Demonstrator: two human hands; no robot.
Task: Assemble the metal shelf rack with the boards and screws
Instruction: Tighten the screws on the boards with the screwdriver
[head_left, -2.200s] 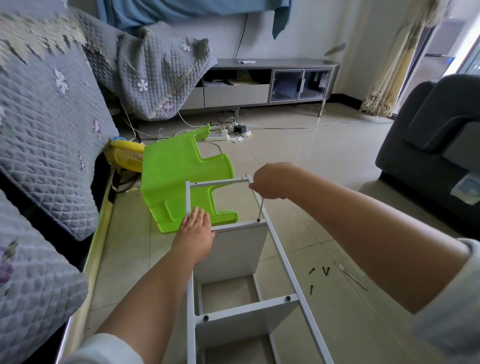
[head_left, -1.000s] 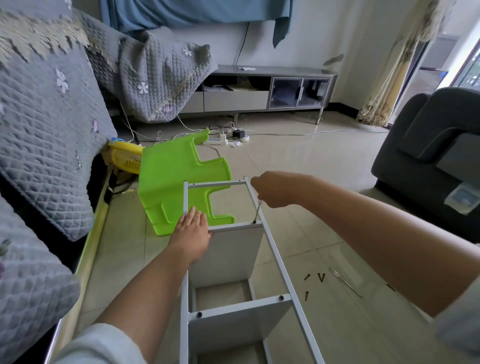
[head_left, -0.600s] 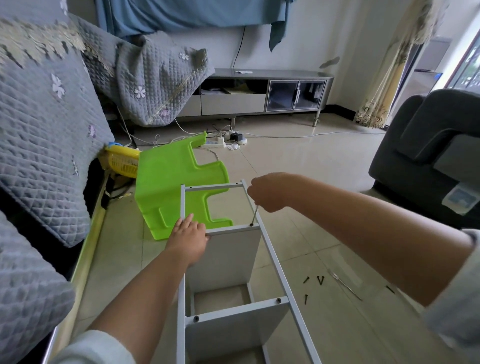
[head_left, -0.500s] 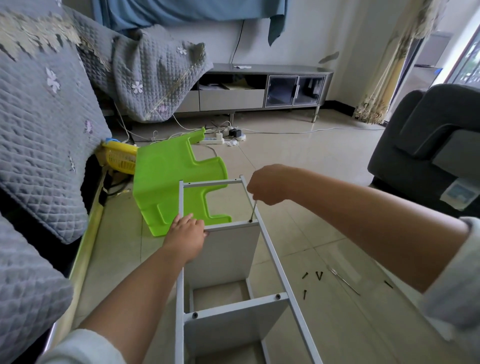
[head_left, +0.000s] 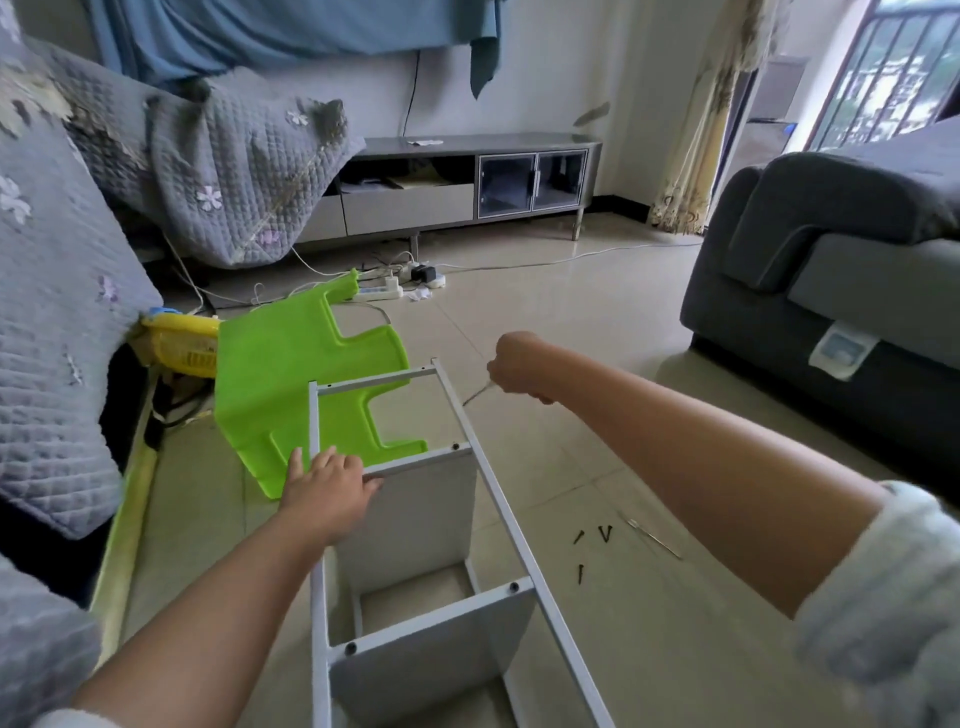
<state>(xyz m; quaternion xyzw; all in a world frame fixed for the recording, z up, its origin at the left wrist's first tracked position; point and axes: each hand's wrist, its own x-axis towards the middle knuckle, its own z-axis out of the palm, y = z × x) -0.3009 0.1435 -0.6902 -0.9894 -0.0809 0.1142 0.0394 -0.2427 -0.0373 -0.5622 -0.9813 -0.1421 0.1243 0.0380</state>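
On the tiled floor (head_left: 613, 332) the white metal rack (head_left: 488, 483) lies on its side, running from the bottom edge of the view up toward a green plastic stool (head_left: 291, 384) tipped over just behind its far end. Two grey boards sit between the rails: the far board (head_left: 415, 514) and a nearer board (head_left: 436, 649), each with dark screw heads visible at the rail joints. Left hand (head_left: 324, 491) rests on the far board's top edge beside the left rail, fingers fairly straight, thumb over the edge, pressing down rather than gripping. Right hand (head_left: 517, 369) is off to the right of the rack's far corner, clear of the frame, fingers curled tight around a thin screwdriver (head_left: 475, 395) whose shaft slants down-left toward the right rail; tip looks just short of the rail, contact can't be confirmed. Loose black screws (head_left: 592, 545) lie on the floor to the right of the rack, near a thin metal rod (head_left: 654, 538). Left side: a sofa under a grey quilted cover (head_left: 57, 291), yellow basket (head_left: 182, 343) wedged beside the stool. Back wall: low TV cabinet (head_left: 467, 182), power strip (head_left: 384, 291) with cables in front. Dark grey sofa (head_left: 831, 249) on the right.
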